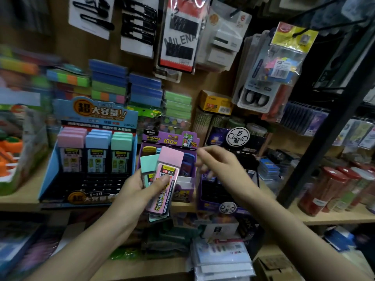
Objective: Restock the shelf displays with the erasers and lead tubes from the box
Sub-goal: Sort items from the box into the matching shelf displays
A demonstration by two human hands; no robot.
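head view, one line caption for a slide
Left hand holds a pink lead tube and a mint lead tube by the purple display; right hand hovers alongside.

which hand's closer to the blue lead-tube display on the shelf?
Left. The left hand, holding lead tubes, is just right of the blue display; the right hand hovers farther right, past the purple display.
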